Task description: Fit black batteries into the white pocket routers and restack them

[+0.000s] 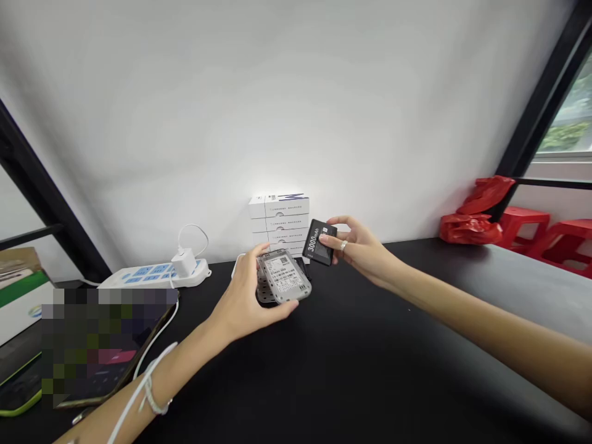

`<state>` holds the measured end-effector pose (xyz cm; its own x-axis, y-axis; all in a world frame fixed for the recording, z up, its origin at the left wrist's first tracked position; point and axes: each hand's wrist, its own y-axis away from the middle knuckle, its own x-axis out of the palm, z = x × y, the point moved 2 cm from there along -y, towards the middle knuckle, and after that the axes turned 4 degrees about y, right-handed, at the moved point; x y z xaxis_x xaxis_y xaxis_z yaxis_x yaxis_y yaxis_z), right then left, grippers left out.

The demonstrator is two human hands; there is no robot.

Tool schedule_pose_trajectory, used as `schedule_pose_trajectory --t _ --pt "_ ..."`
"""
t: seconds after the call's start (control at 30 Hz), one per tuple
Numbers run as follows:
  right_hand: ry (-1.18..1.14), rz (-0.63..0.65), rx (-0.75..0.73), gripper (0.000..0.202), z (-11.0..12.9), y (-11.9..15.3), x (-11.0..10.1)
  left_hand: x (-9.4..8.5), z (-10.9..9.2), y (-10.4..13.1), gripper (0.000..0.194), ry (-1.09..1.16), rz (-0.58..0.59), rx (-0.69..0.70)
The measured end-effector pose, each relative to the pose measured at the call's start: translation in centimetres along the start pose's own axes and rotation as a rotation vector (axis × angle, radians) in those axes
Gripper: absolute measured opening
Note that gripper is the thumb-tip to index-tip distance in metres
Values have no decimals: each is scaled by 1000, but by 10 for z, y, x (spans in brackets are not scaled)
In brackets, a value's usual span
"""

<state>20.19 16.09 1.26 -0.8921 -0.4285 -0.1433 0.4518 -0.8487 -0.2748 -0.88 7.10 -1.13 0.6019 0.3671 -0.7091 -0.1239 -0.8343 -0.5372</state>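
At centre frame we are cupping a flat grey device [283, 279] in our left hand [243, 302], fingers curled round its rounded edges, its labelled inside facing up. Just right of it, our right hand [361, 246] is pinching a slim matte-black battery [320, 242]. The label's small print is unreadable; a pixelated patch is hiding the lower left.

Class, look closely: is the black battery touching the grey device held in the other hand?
Apart. The head view shows a gap between the black battery and the grey device.

Batt. [319, 242] in R hand [358, 246]
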Motion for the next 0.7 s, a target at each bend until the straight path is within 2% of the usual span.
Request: schedule_pose_trajectory --t 0.07,0.13,0.23,0.33,0.4,0.47,0.53,0.57,0.6,0.63,0.7 --pt "131 -11 177 43 -15 -14 -5 1 10 -2 90 37 19 -85" --pt "225 64 288 43 -30 -25 -5 3 20 -3 87 68 57 -148" --pt "296 147 297 41 -51 -38 5 7 32 -5 77 48 95 -170" --pt "419 115 254 41 -65 -49 18 12 39 -4 67 1 81 -156" --pt "524 67 201 42 -67 -52 22 12 38 -3 65 -39 32 -133" --pt "630 37 140 40 -66 -50 22 9 31 -1 62 -95 -89 -51" --pt "740 21 77 37 -63 -42 15 4 21 3 47 -127 -239 107" --pt "800 11 44 37 -62 -36 10 2 15 6 31 -128 -269 203" --pt "863 -1 12 38 -61 -29 3 2 10 8 15 -124 -245 297" --pt "928 -16 -16 39 -62 -23 -5 2 5 11 12 -129 -167 374" --pt "1051 -38 -45 38 -66 -11 -21 7 2 15 28 -172 70 436"
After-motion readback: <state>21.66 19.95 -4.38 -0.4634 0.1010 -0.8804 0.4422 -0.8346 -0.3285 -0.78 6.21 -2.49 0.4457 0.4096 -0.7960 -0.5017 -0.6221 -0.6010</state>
